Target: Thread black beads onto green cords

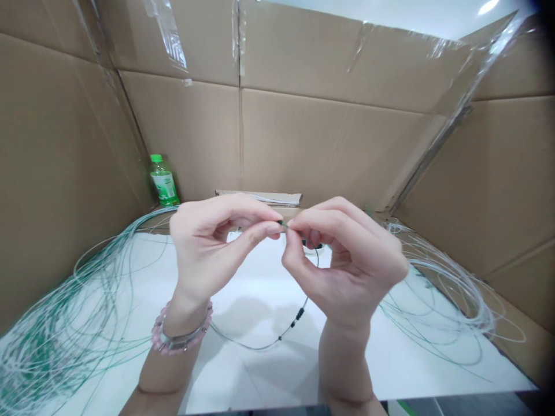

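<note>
Both hands are raised close together over the white tabletop (260, 381). Between thumb and index finger, my left hand (217, 242) pinches a tiny black piece (280, 222). My right hand (347, 254) pinches a thin wire (318, 257) right beside it, the fingertips almost touching. From the right hand the wire loops down and runs left behind the left wrist. Several small black pieces (299, 315) sit along the hanging loop. Partly hidden behind the right hand is a small white round container (321, 248) with dark bits in it.
A large tangle of green and white wires (78, 312) covers the left side. More loose wires (451, 283) lie coiled at the right. A green bottle (163, 182) stands in the back left corner. Cardboard walls (303, 138) surround the table; a folded cardboard strip (277, 199) lies at the back.
</note>
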Motion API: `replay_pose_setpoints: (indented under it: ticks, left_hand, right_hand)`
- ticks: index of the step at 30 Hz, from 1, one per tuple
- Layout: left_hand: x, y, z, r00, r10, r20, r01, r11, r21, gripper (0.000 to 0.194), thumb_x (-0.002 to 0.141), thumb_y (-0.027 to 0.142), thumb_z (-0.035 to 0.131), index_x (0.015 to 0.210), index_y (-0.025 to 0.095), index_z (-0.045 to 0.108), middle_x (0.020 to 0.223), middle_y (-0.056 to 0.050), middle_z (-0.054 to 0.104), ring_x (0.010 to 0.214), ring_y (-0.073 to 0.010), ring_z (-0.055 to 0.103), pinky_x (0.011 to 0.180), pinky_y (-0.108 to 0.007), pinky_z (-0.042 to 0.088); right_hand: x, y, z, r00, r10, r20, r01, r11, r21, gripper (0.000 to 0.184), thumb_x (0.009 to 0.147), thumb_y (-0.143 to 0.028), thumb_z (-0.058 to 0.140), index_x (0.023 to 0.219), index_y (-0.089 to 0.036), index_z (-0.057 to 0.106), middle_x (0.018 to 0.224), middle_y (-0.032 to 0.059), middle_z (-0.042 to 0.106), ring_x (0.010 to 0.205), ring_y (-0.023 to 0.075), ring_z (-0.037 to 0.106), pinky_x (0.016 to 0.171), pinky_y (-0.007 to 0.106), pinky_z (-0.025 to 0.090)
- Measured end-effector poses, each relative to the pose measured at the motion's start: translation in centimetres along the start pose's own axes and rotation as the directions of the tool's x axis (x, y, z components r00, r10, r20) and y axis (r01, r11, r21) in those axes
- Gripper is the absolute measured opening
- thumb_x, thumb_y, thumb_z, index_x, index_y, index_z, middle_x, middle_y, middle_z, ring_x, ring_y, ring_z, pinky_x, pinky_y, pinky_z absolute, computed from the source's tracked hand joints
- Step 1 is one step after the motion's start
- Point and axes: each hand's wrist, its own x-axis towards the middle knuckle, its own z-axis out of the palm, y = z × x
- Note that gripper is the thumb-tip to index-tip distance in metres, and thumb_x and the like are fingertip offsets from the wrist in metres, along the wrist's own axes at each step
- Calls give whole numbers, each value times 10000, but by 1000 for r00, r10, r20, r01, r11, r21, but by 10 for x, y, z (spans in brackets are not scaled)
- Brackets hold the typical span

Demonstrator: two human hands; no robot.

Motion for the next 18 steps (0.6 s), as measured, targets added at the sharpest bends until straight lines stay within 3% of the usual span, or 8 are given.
replay_pose_setpoints:
  ticks: [4,14,18]
  left_hand:
    - [1,2,0,1000,6,23,-6,1000,13,225,680,37,733,786,234,712,716,43,700,593,-87,611,529,-214,548]
    - [3,-1,-1,999,38,15,-39,999,27,134,760,84,680,805,202,725,728,55,725,602,-40,635,538,-136,541]
    - [4,-2,3,999,37,-17,-36,998,54,93,774,110,668,771,193,709,698,48,716,587,-61,626,512,-188,529]
  right_hand:
    - [1,-1,-2,1000,15,23,-15,1000,-2,160,703,5,609,677,-153,616,632,-15,551,533,54,452,466,209,417]
    - [3,4,-10,982,123,141,-139,985,105,139,782,-78,653,746,-212,669,728,-26,666,660,88,611,582,223,536]
    - [4,6,-7,976,170,133,-181,981,76,120,774,-113,674,751,-231,660,738,-36,685,683,105,625,602,243,562]
